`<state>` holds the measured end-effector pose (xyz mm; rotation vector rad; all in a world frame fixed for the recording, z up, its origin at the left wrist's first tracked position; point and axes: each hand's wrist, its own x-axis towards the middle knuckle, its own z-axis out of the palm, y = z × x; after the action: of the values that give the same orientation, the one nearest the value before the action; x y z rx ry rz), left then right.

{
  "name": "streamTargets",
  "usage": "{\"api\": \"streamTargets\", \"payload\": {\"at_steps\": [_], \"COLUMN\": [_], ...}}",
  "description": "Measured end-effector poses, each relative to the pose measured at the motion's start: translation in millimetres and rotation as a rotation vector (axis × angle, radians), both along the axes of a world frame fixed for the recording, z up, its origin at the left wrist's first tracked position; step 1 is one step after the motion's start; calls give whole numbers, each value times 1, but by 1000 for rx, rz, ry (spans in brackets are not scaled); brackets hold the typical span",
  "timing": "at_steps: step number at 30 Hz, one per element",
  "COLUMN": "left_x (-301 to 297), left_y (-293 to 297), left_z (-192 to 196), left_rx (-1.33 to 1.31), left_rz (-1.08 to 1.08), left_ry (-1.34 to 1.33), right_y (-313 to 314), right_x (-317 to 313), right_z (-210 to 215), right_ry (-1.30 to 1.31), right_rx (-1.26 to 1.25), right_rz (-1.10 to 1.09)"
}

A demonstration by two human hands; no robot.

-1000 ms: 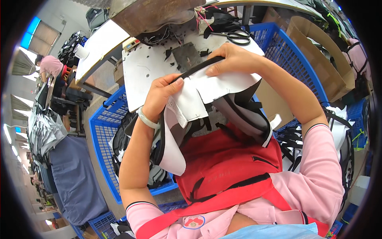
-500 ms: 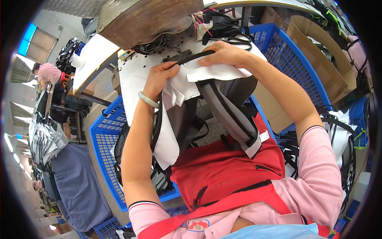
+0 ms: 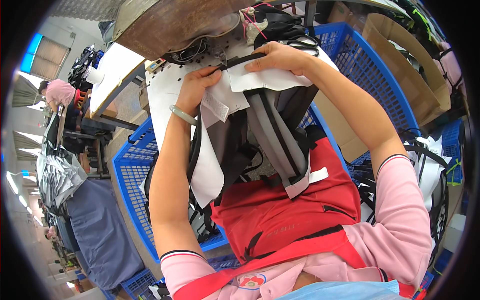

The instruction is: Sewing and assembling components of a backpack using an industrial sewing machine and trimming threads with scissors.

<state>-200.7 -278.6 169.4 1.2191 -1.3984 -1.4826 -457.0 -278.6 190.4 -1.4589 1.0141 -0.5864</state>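
Now that the white panel sits nearer the sewing machine, apparently aligned: left hand, right hand, both pinching its edge.

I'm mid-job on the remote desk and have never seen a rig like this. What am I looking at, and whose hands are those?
There is no robot here: a camera on a person's head looks down, so the left hand and right hand are the wearer's own, bare. Its fisheye lens bends straight edges. Both hands pinch the black edging of a white-and-grey fabric piece, which hangs down over a red apron. Behind it, the white tabletop carries small dark scraps and a large metal housing. Blue baskets stand on both sides.
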Motion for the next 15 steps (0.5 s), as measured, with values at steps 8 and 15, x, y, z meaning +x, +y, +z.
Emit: {"api": "streamTargets", "payload": {"at_steps": [8, 15], "left_x": [1, 0], "left_y": [-11, -17], "left_z": [-1, 3], "left_rx": [-9, -33], "left_rz": [4, -23], "left_ry": [-48, -66], "right_y": [-3, -24], "right_x": [5, 3], "right_z": [3, -13], "right_ry": [16, -29], "right_rx": [1, -19], "right_rz": [-69, -42]}}
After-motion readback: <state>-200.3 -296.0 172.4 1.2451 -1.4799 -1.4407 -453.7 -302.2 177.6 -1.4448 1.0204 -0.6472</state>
